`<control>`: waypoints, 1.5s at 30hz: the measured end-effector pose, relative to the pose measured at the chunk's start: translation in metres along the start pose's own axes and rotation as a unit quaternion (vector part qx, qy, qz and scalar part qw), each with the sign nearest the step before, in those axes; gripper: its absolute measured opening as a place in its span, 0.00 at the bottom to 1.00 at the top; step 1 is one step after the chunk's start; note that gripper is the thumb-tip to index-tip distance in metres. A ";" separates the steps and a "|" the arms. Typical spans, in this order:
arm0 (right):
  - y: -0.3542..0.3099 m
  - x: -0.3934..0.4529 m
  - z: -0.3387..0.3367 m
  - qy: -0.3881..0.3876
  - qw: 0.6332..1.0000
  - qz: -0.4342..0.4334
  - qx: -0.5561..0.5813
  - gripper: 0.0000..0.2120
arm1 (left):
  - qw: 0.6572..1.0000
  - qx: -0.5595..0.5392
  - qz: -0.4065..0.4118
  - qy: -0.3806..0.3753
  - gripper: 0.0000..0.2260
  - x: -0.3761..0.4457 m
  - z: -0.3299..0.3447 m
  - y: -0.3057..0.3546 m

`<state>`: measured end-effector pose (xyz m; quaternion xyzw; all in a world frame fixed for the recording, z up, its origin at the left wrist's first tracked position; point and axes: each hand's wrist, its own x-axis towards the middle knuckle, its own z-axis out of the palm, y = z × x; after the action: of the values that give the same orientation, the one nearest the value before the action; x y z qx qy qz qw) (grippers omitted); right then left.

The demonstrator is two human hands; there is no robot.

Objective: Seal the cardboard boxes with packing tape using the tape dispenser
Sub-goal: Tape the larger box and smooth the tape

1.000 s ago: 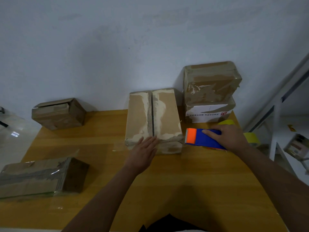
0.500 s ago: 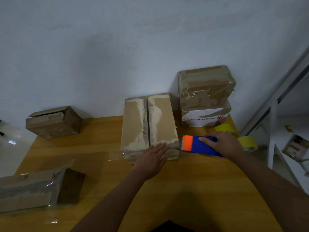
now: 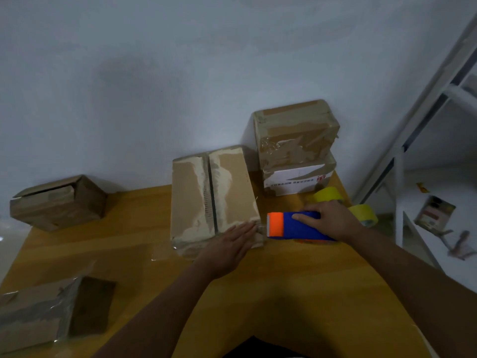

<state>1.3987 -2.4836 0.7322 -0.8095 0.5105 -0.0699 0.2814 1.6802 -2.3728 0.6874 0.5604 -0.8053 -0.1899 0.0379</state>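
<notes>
The wooden worktop (image 3: pixel 296 293) stands against a plain pale wall (image 3: pixel 154 73). At the near left edge lies a flattened box wrapped in clear film (image 3: pixel 38 316). Behind it, at the far left, a small brown box (image 3: pixel 58 202) sits with its top flaps loose, and its inside is not visible. At centre lies the long cardboard box (image 3: pixel 214 195), its two top flaps closed and meeting along a dark seam, with pale torn patches on either side of the seam.

My left hand (image 3: pixel 232 248) lies flat, fingers straight, pressing the near right corner of this box. A short strand of clear tape runs from that corner to the tape dispenser (image 3: pixel 291 226), which lies just beside the box on the worktop. The dispenser is blue with an orange front end and a toothed edge. My right hand (image 3: pixel 333 219) grips its blue body from above, fingers curled over it.

Behind the dispenser, two boxes are stacked against the wall: a taped brown box (image 3: pixel 296 135) on a white-labelled box (image 3: pixel 296 179). The label carries a line of small print and a red mark, both too blurred to read. Two yellow tape rolls (image 3: pixel 361 211) rest at the right edge. Further right stands a white metal shelf frame (image 3: pixel 400 156).
</notes>
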 end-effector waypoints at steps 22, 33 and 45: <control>0.043 -0.028 -0.004 0.035 0.993 0.027 -0.106 0.23 | 0.999 -0.046 -0.005 -0.006 0.27 0.002 0.007 -0.002; 0.005 0.002 0.025 0.033 0.964 0.083 -0.250 0.24 | 0.998 -0.060 -0.006 -0.004 0.28 0.003 0.006 0.003; 0.029 0.013 0.060 0.046 0.955 0.237 -0.174 0.20 | 0.998 -0.068 0.016 -0.003 0.29 0.000 0.004 0.002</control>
<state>1.4059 -2.4810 0.6648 -0.6976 0.7042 0.0515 0.1214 1.6776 -2.3709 0.6840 0.5429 -0.7995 -0.2453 0.0764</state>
